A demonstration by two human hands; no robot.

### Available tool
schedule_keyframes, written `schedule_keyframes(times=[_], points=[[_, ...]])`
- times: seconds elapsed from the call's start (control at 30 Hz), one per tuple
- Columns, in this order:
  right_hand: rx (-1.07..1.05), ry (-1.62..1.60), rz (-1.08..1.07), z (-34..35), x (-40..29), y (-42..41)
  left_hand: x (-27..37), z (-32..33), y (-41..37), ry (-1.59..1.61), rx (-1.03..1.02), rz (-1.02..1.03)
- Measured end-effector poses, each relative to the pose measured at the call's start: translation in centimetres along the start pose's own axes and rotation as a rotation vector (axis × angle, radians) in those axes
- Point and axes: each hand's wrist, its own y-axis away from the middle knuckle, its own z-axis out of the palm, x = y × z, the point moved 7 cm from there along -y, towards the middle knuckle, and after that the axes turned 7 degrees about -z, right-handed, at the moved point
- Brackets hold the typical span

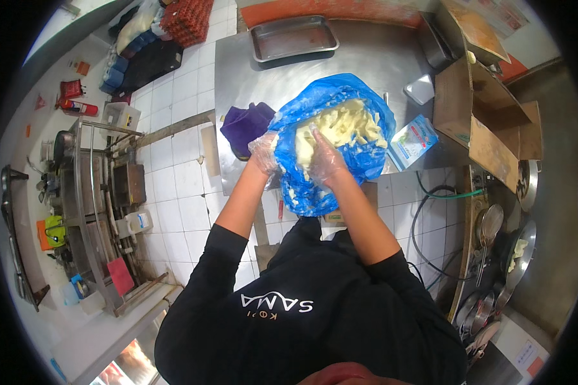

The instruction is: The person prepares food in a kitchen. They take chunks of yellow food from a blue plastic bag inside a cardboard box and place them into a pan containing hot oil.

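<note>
A blue plastic bag (pixel 361 91) lies wide open at the front edge of the steel table, part of it hanging over. Inside is a pale yellow, butter-like fat (pixel 339 122), with smears and crumbs on the bag's walls. My left hand (pixel 265 151), in a clear plastic glove, grips the bag's left rim. In a matching glove, my right hand (pixel 326 161) reaches into the bag and grips the left end of the fat; its fingertips are partly hidden. A purple cloth (pixel 247 126) sits just left of my left hand.
On the steel table (pixel 366 43) are an empty metal tray (pixel 294 41), a white container (pixel 420 90) and a blue-white carton (pixel 414 142). An open cardboard box (pixel 455 103) stands at right. Pans (pixel 520 260) rest on the stove side; a green hose (pixel 455 195) hangs nearby.
</note>
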Motion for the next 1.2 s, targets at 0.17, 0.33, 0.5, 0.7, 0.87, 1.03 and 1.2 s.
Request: schedule_keyframes(times=[0.17, 0.33, 0.5, 0.7, 0.87, 1.03, 1.2], points=[[-0.125, 0.224, -0.115, -0.8, -2.6, -0.2, 2.0, 4.4, -1.0, -0.236, -0.087, 0.069], [-0.116, 0.249, -0.153, -2.4, -2.2, -1.7, 5.8, 5.3, -0.8, -0.536, -0.046, 0.267], [-0.289, -0.020, -0.054, -5.2, -0.9, -3.5, 6.2, 1.1, -0.7, -0.176, 0.017, -0.153], [-0.501, 0.524, -0.374, -5.1, -4.5, -2.4, 6.9, -4.7, 0.7, -0.320, 0.575, -0.467], [-0.171, 0.901, -0.455, -1.5, -9.3, -1.8, 7.3, -6.3, 1.2, -0.419, 0.631, -0.352], [-0.084, 0.926, -0.291, 2.4, -7.5, -3.6, 5.4, -2.9, -0.5, -0.583, 0.286, -0.516], [-0.024, 1.170, -0.284, 2.2, -5.4, -8.0, 2.4, -5.9, -3.8, -0.496, 0.407, -0.544]])
